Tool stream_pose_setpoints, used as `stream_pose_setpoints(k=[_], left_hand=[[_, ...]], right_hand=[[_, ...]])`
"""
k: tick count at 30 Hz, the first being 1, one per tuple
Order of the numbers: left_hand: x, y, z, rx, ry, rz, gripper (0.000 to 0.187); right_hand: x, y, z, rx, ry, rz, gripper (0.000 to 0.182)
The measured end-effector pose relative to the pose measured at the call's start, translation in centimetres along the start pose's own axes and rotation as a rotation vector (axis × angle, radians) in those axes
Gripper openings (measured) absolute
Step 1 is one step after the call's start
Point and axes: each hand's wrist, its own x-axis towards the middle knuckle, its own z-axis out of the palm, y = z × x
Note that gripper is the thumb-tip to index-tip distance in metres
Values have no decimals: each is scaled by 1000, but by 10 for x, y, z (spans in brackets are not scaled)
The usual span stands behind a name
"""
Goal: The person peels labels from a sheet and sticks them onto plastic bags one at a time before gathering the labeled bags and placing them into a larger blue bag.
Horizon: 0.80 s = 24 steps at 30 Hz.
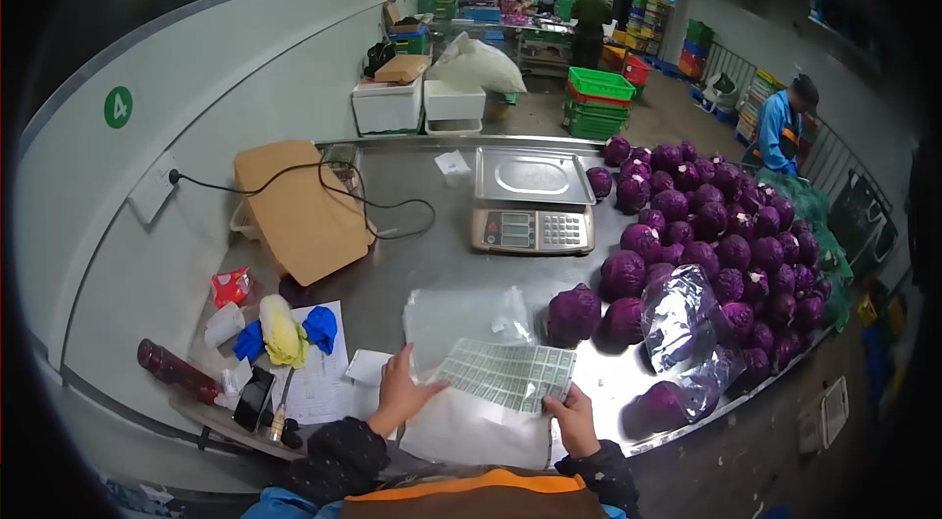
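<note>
A sheet of small printed labels [505, 374] lies tilted over clear plastic bags [476, 431] near the front edge of the metal table. My right hand [574, 419] pinches the sheet's lower right corner between thumb and fingers. At the sheet's left end is my left hand [402, 389], fingers apart and thumb pointing toward the sheet; it rests by the bags without gripping anything visible. Another stack of clear bags [466, 315] lies just beyond the sheet. Purple cabbages [702, 254] are heaped on the right, some close to my right hand.
A scale [533, 215] stands at the table's back middle. Cardboard [299, 215] with a black cable lies at the left. Papers [312, 382], a phone [254, 398] and a yellow-green leafy vegetable [283, 331] are at front left. A person [780, 127] stands beyond the cabbages.
</note>
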Motion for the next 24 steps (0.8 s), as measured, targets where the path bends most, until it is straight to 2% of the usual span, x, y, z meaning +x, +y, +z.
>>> stream_pose_setpoints(k=[1,2,3,4,5,6,7,8,9,10,12,13,14,15,16,17,19,20,21,22,23,24], left_hand=[[-1,-10,-1,5,-2,-17,77],[3,-16,-5,-476,-272,-307,74],[6,-19,-8,-964,-537,-599,72],[7,-22,-9,-1091,-559,-569,70],[4,-22,-10,-1217,-592,-551,69],[4,-13,-18,-1217,-532,-511,69],[6,-4,-23,-1216,-471,-469,69],[7,-3,-18,-1099,-353,-414,69],[8,-5,-10,-981,-225,-343,69],[3,-13,-2,-990,-224,-357,69],[13,-26,14,-506,-26,-288,70],[13,-18,14,-520,-28,-287,70],[16,-5,7,-946,-289,-507,72],[19,9,-4,-1365,-561,-716,73],[18,28,-17,-1193,-517,-599,71],[17,29,-13,-1199,-494,-563,71],[16,27,-4,-1297,-263,-314,58],[22,29,-15,-1299,-238,-286,58],[24,30,-31,-1082,-344,-333,48],[28,31,-44,-859,-440,-376,40],[32,28,-51,-861,-421,-358,40],[31,24,-58,-950,-480,-345,34]], right_hand=[[-3,14,-2,30,-40,-152,31],[-22,-66,6,346,-35,-11,34],[-10,-51,-2,257,-57,-15,41],[-8,-65,0,221,-44,-53,54],[-14,-79,2,344,4,-46,69],[-18,-101,6,182,72,5,77],[-19,-117,6,143,12,-91,79],[-21,-122,4,165,-12,-54,78],[-20,-120,4,263,-28,-91,73],[-21,-112,-1,248,-41,-84,67],[-12,-105,-8,280,-23,-123,56],[-14,-101,-9,331,10,-139,50],[-15,-97,-17,319,-24,-80,42],[-15,-99,-23,115,-4,20,36],[-16,-99,-26,64,-23,1,36],[-14,-102,-26,15,-45,-28,36],[-15,-129,-23,30,-89,29,40],[-17,-133,-23,55,-96,-12,46],[-15,-131,-29,-133,-137,3,45],[-10,-111,-35,-115,-153,-74,44],[-4,-106,-34,-95,-169,-145,43],[-2,-103,-37,70,-130,-30,38]])
